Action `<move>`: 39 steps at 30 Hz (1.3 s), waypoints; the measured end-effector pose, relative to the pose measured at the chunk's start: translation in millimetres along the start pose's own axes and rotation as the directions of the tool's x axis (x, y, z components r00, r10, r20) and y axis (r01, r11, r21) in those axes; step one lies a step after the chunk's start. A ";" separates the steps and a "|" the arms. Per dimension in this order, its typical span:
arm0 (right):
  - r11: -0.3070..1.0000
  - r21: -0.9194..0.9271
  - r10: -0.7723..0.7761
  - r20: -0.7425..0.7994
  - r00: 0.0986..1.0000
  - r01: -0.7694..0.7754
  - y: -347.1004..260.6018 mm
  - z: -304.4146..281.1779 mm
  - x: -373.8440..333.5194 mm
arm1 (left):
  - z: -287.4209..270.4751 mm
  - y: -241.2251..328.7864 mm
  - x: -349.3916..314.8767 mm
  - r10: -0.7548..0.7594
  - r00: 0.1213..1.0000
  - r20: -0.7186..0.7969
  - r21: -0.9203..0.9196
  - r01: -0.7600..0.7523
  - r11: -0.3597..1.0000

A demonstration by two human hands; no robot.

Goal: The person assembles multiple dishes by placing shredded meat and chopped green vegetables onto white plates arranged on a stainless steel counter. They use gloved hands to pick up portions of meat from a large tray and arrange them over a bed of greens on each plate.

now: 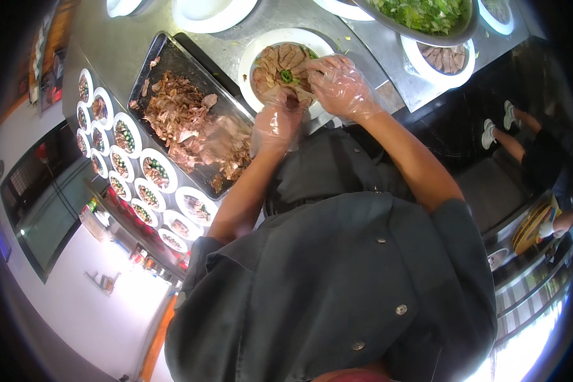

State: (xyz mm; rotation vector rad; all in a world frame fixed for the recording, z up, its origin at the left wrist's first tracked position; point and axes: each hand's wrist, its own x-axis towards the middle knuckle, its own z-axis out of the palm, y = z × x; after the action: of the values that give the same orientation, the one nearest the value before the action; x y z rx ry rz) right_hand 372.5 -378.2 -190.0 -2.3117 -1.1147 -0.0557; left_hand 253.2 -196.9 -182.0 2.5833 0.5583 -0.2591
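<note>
A white round plate (246,75) on the steel table holds sliced cooked meat (276,62) laid in a ring, with chopped greens (289,77) at its centre. Both my hands wear clear plastic gloves. My left hand (277,121) is at the plate's near edge, fingers closed around a slice of meat. My right hand (342,88) reaches over the right rim with its fingers bent together at the meat; whatever is in them is hidden. Beside my left forearm lies a dark rectangular tray (161,52) heaped with thin meat slices (179,114).
Many filled small plates (155,170) stand in rows at the left. A metal bowl of chopped greens (420,14) is at the upper right, above another plate of meat (444,58). A white plate (214,14) lies at the far edge. Another person's legs (510,135) show at right.
</note>
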 end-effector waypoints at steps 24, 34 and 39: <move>0.528 0.665 0.457 0.301 0.837 -0.528 -38.4 33.4 35.5 | -66.9 -14.9 13.8 -0.020 1.000 -0.001 -0.708 0.013 0.706; 0.874 0.422 0.323 -0.130 0.937 -0.243 -41.5 39.9 47.7 | -89.8 -54.3 24.5 -0.134 0.975 0.175 -0.961 0.199 0.193; 0.756 0.530 0.474 -0.036 0.880 -0.385 -57.9 32.0 50.2 | -81.0 -45.9 38.8 -0.022 0.987 0.162 -0.965 0.163 0.206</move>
State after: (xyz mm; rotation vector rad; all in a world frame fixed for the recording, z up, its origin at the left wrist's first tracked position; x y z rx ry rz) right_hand 356.4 -297.9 -175.8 -1.9690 -0.4093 0.1973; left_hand 274.9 -106.9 -141.7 1.2141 0.5616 -0.0273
